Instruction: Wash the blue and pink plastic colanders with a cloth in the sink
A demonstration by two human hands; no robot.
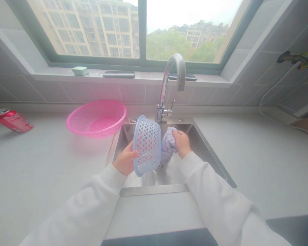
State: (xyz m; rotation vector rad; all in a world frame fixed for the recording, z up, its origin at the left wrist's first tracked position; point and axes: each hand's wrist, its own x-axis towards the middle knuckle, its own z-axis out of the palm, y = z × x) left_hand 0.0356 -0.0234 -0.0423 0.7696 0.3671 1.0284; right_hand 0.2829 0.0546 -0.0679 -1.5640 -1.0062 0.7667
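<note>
Left hand (125,160): it was closed on the rim of the blue basket (149,145), with the thumb on the outer side; the other fingers were mostly hidden from the view.
Right hand (182,143): its fingers were pinched together on the upper part of the cloth (167,145).
Blue basket: it was held up over the sink (154,190), tilted on its side, its mouth toward the left and its bottom toward the cloth.
Cloth: it hung bunched, just beside the bottom of the blue basket; if these two were touching, I could not tell.
Sink: it was of metal, set into the white counter (259,160).
Faucet (165,78): it rose behind the sink, with a curved spout.
Pink basket (72,125): it stood on the counter, mouth up, just left of the sink.
Can (12,120): it was red, and stood farther left, well apart from the sink.
Sill (149,76): a green block (80,70) and two dark flat things (118,74) lay there, below the window (142,34).
</note>
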